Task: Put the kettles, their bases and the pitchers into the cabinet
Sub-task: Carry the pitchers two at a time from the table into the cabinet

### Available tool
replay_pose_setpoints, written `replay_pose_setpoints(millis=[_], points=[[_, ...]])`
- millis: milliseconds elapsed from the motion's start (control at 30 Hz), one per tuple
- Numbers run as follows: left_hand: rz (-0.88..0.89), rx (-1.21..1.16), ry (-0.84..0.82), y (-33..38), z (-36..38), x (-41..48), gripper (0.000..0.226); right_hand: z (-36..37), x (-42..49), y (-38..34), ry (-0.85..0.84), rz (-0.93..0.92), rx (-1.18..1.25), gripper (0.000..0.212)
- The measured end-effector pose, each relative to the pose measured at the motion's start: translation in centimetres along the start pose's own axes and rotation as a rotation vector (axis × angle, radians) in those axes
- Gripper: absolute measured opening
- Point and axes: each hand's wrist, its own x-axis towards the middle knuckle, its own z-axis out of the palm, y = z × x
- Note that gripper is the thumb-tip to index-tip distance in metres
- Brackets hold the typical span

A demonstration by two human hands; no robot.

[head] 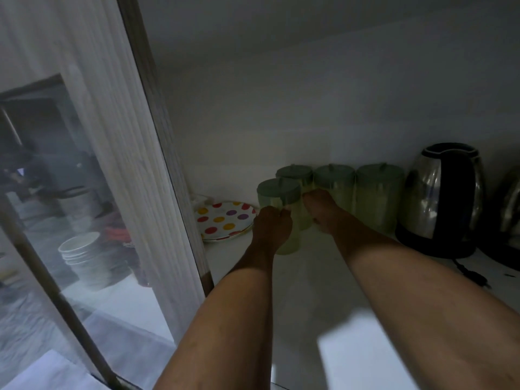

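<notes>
Both my arms reach into the dim cabinet. Several pale green pitchers with darker green lids stand on the white shelf (309, 277). My left hand (271, 225) grips the nearest pitcher (277, 194), in front of the row. My right hand (323, 212) is closed on the pitcher behind it (298, 175), whose lower part is hidden. Two more pitchers (334, 175) (378, 192) stand to the right against the back wall. A steel kettle with a black handle (444, 198) sits on its black base (436, 243) to the right. A second kettle (510, 212) shows at the frame's right edge.
A polka-dot plate (225, 220) lies in the shelf's back left corner. The open cabinet door (118, 136), with a glass pane, stands at the left; stacked white bowls (81, 251) show through it. The kettle's black cord and plug (475, 277) trail across the shelf front.
</notes>
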Motion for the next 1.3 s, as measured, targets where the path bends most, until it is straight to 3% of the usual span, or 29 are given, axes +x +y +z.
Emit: replay_pose_setpoints(millis=[67, 200, 400, 533, 667, 767, 1033, 1300], points=[[0.001, 0.048, 0.012, 0.4, -0.5, -0.7, 0.049, -0.5, -0.9, -0.5, 0.016, -0.017, -0.043, 0.016], [-0.019, 0.086, 0.048, 1.0, -1.0, -2.4, 0.072, -1.5, -1.5, 0.0, 0.036, -0.005, -0.105, 0.028], [0.005, 0.069, -0.012, 2.0, -4.1, -8.2, 0.049, -2.1, -8.7, -1.1, 0.040, -0.048, -0.074, 0.026], [0.098, 0.059, -0.066, 1.9, -7.1, -14.6, 0.016, -1.8, -16.6, -3.0, 0.104, -0.098, -0.083, 0.027], [0.149, -0.021, -0.069, -0.5, -10.0, -22.0, 0.030, -1.1, -25.8, -3.0, 0.147, -0.127, -0.034, 0.041], [0.146, -0.026, -0.121, -3.5, -12.6, -28.0, 0.022, 0.4, -32.8, -2.2, 0.149, -0.163, -0.026, 0.032], [0.009, 0.061, 0.069, -12.5, -27.7, -38.4, 0.027, 11.6, -45.8, -4.1, 0.013, -0.228, -0.024, 0.030], [-0.279, 0.079, 0.429, -25.1, -45.8, -46.1, 0.028, 33.5, -55.8, -8.4, -0.416, -0.343, -0.030, 0.030]])
